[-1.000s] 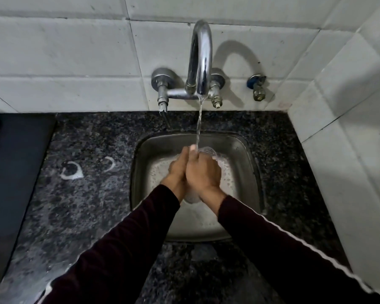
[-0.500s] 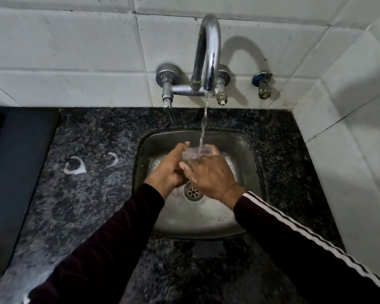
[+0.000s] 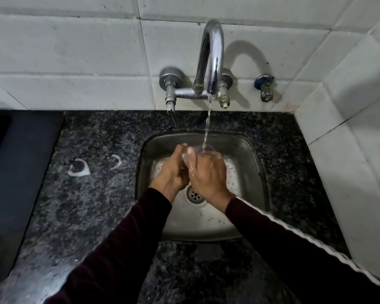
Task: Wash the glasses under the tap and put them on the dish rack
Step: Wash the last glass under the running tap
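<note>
A clear glass (image 3: 201, 150) is held over the steel sink (image 3: 253, 163), its rim just under the stream from the chrome tap (image 3: 211, 58). Water runs into the glass mouth. My right hand (image 3: 207, 174) wraps around the glass body from the right, wet on the back. My left hand (image 3: 173, 170) presses against the glass from the left, fingers curled round it. Most of the glass is hidden between the two hands. No dish rack shows in the head view.
Black speckled granite counter (image 3: 92, 205) surrounds the sink, with two white ring marks (image 3: 78, 168) left of it. A dark flat appliance (image 3: 13, 183) lies at the far left. White tiled walls rise behind and at the right. A small valve (image 3: 264, 87) sits right of the tap.
The hands have turned on the glass and shifted slightly; the drain, hidden a second ago, now shows below them. Water keeps running.
</note>
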